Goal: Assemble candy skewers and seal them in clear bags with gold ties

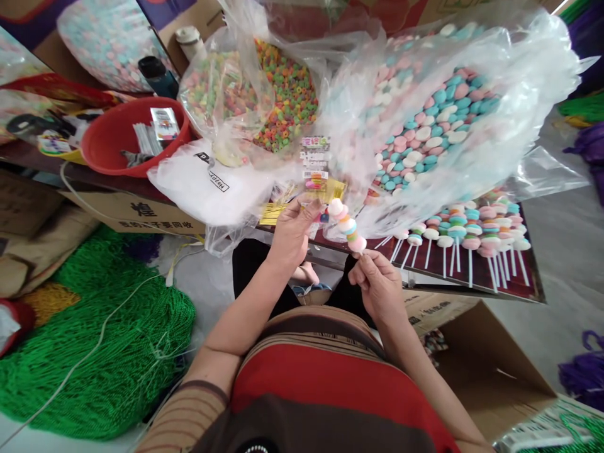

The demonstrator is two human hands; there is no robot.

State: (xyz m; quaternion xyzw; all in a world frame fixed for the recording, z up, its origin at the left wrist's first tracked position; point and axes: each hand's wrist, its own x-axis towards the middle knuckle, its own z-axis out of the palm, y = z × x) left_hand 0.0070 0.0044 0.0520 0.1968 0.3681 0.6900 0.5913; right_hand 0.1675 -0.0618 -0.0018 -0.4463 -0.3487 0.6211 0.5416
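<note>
My right hand (pixel 376 278) pinches the lower end of a candy skewer (pixel 348 226), which tilts up and to the left. Stacked along it are white and pale pink candies with orange, blue and green pieces between them. My left hand (pixel 296 231) is closed in a pinch beside the skewer's top. A small blue and red bit shows at its fingertips; I cannot make out what it belongs to. Behind that hand lie printed packets (pixel 315 157) and yellow ties (pixel 274 214). Several finished candy skewers (pixel 457 229) lie at the table's right, sticks towards me.
A large clear bag of pastel candies (pixel 425 135) covers the table's right side. Left of it stands a bag of coloured ring candies (pixel 287 94). A red basin (pixel 101 141) holds white sticks. Below are an open cardboard box (pixel 491 371) and green strands (pixel 94 340).
</note>
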